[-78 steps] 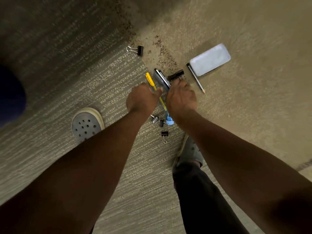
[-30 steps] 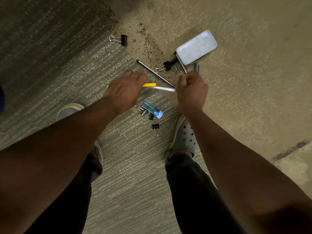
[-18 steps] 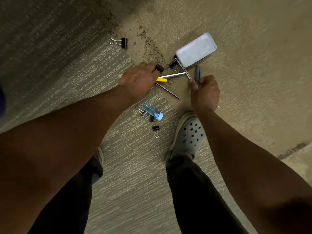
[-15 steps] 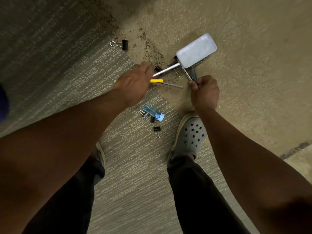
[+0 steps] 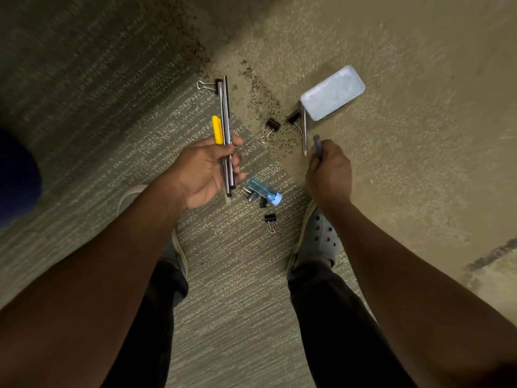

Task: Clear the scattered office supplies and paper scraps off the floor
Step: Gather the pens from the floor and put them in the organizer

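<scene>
My left hand (image 5: pixel 207 170) grips a bundle of pens (image 5: pixel 226 113), one with a yellow cap (image 5: pixel 217 133), held above the carpet and pointing away from me. My right hand (image 5: pixel 330 169) is curled round a dark grey pen (image 5: pixel 317 142). A pencil (image 5: pixel 305 130) lies on the floor just left of it, beside a pale blue tin (image 5: pixel 333 92). Black binder clips lie loose: one (image 5: pixel 272 127) between my hands, one (image 5: pixel 293 118) by the tin, one (image 5: pixel 207 85) behind the pen tips, one (image 5: pixel 270 219) near my foot. A clear blue stapler (image 5: pixel 264 191) rests among small clips.
Dark paper specks (image 5: pixel 263 93) are strewn along the seam between the striped grey carpet and the beige carpet. My two grey perforated shoes (image 5: pixel 319 236) stand just below the stapler. A dark blue shape (image 5: pixel 16 175) sits at the left edge.
My left hand turned palm-up and lifted the pens so they point away. My right hand pulled the dark pen back from the tin. The binder clip between my hands is now uncovered.
</scene>
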The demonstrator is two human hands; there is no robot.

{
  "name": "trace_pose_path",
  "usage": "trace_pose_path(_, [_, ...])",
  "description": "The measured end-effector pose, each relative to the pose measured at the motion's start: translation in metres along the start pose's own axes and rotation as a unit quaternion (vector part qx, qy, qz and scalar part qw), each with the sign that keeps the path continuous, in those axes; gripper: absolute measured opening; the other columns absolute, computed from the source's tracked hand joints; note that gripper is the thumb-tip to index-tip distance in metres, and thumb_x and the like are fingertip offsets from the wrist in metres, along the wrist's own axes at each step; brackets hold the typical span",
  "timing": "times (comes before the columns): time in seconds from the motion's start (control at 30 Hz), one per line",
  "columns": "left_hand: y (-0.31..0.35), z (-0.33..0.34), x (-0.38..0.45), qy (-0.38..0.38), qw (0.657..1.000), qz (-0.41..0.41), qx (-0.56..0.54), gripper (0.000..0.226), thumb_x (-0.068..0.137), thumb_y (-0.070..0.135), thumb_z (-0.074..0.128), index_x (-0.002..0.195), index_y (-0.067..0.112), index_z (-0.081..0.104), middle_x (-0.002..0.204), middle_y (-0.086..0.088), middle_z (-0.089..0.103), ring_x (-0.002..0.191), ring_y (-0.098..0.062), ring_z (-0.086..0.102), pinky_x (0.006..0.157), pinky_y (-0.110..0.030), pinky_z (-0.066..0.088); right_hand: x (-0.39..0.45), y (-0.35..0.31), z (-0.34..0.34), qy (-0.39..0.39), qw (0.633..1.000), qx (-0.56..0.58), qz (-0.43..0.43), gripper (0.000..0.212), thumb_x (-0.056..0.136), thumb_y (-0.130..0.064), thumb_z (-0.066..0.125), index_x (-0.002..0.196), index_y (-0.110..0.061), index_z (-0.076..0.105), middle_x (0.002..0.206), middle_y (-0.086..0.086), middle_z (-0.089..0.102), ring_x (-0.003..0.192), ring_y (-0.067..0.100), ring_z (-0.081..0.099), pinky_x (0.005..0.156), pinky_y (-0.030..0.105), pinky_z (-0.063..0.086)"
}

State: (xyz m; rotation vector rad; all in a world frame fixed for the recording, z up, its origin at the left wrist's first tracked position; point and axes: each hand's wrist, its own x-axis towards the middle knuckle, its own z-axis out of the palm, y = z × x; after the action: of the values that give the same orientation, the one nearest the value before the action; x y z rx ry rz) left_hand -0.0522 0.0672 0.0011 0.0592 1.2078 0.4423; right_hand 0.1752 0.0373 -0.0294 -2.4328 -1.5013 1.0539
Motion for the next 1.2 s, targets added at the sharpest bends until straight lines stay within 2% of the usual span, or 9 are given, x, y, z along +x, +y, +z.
trace_pose_path(0.13, [-0.002, 0.015, -0.001, -0.014, 1.0, -0.008, 0.013, 0.018, 0.095, -0.003, 0.044, 0.104, 0.007, 0.057, 0.073, -0.008, 0.058, 0.068, -0.023, 0.06, 0.082, -0.047, 0.056, -0.004, -0.038, -0.014, -0.005, 0.996, 0.089, -0.029, 0.023, 0.099, -0.026, 0.05, 0.095, -0.005, 0.06, 0.063, -0.007, 0.05, 0.051, 0.004, 0.042, 0.048, 0.017, 0.026])
trace_pose_path(0.33, [-0.013, 0.039, 0.001, -0.047, 0.943, 0.085, 0.319, 0.038, 0.096, 0.014, 0.034, 0.116, 0.038, 0.056, 0.085, 0.011, 0.07, 0.072, -0.026, 0.048, 0.065, -0.01, 0.04, -0.007, -0.095, -0.012, -0.154, 0.979, 0.111, -0.076, 0.039, 0.084, -0.05, 0.066, 0.066, -0.021, 0.047, 0.054, -0.01, 0.045, 0.047, 0.001, 0.044, 0.047, 0.013, 0.03])
trace_pose_path(0.37, [-0.016, 0.039, 0.002, -0.039, 0.944, 0.085, 0.316, 0.042, 0.097, 0.014, 0.034, 0.128, 0.036, 0.051, 0.106, 0.007, 0.068, 0.11, -0.009, 0.042, 0.09, -0.019, 0.032, -0.004, -0.097, -0.01, -0.159, 0.981, 0.097, -0.057, 0.039, 0.086, -0.047, 0.066, 0.065, -0.021, 0.045, 0.055, -0.009, 0.045, 0.049, 0.002, 0.042, 0.048, 0.016, 0.029])
trace_pose_path(0.4, [-0.018, 0.039, 0.002, -0.026, 0.946, 0.081, 0.313, 0.046, 0.097, 0.013, 0.035, 0.137, 0.033, 0.042, 0.117, -0.002, 0.063, 0.113, -0.008, 0.039, 0.087, -0.033, 0.054, -0.001, -0.097, -0.007, -0.165, 0.982, 0.087, -0.04, 0.037, 0.087, -0.044, 0.065, 0.066, -0.02, 0.046, 0.057, -0.008, 0.045, 0.051, 0.004, 0.043, 0.048, 0.017, 0.029])
trace_pose_path(0.5, [-0.024, 0.032, 0.0, -0.004, 0.961, 0.064, 0.271, 0.046, 0.09, 0.015, 0.044, 0.135, 0.025, 0.039, 0.119, -0.017, 0.052, 0.12, -0.04, 0.042, 0.095, -0.06, 0.042, 0.0, -0.096, -0.003, -0.174, 0.982, 0.055, -0.048, 0.029, 0.091, -0.035, 0.06, 0.072, -0.016, 0.049, 0.059, -0.007, 0.046, 0.053, 0.007, 0.044, 0.045, 0.013, 0.028])
trace_pose_path(0.67, [-0.022, 0.017, 0.0, 0.11, 0.97, 0.078, 0.204, 0.045, 0.074, 0.063, 0.063, 0.099, 0.026, 0.052, 0.062, 0.014, 0.054, 0.054, -0.007, 0.043, 0.053, -0.028, 0.038, -0.002, -0.083, -0.016, -0.132, 0.939, 0.313, 0.051, 0.014, 0.096, -0.025, 0.055, 0.089, -0.013, 0.053, 0.073, 0.006, 0.064, 0.048, 0.006, 0.048, 0.044, 0.019, 0.041])
trace_pose_path(0.77, [-0.024, 0.012, 0.006, 0.19, 0.85, 0.256, 0.419, 0.031, 0.088, 0.047, 0.061, 0.073, 0.022, 0.052, 0.057, 0.007, 0.049, 0.044, -0.008, 0.046, 0.039, -0.023, 0.04, 0.009, -0.055, -0.03, -0.063, 0.906, 0.393, 0.143, 0.016, 0.097, -0.031, 0.053, 0.088, -0.019, 0.049, 0.072, 0.005, 0.062, 0.047, 0.006, 0.046, 0.042, 0.021, 0.035])
trace_pose_path(0.93, [-0.021, 0.053, 0.041, 0.006, 0.568, 0.368, 0.736, 0.015, 0.086, 0.028, 0.063, 0.098, 0.019, 0.067, 0.08, -0.005, 0.068, 0.066, -0.027, 0.063, 0.058, -0.029, 0.044, 0.01, 0.004, -0.039, -0.023, 0.886, 0.411, 0.214, 0.022, 0.1, -0.031, 0.048, 0.084, -0.018, 0.044, 0.063, -0.001, 0.047, 0.045, 0.011, 0.04, 0.042, 0.02, 0.033])
trace_pose_path(1.2, [-0.018, 0.109, 0.097, 0.031, 0.418, 0.304, 0.855, 0.027, 0.095, 0.014, 0.048, 0.12, 0.02, 0.057, 0.104, -0.013, 0.066, 0.087, -0.037, 0.066, 0.063, -0.035, 0.041, 0.012, 0.054, -0.051, 0.0, 0.856, 0.432, 0.283, 0.02, 0.102, -0.036, 0.044, 0.093, -0.018, 0.044, 0.065, -0.002, 0.048, 0.042, 0.008, 0.04, 0.04, 0.019, 0.034])
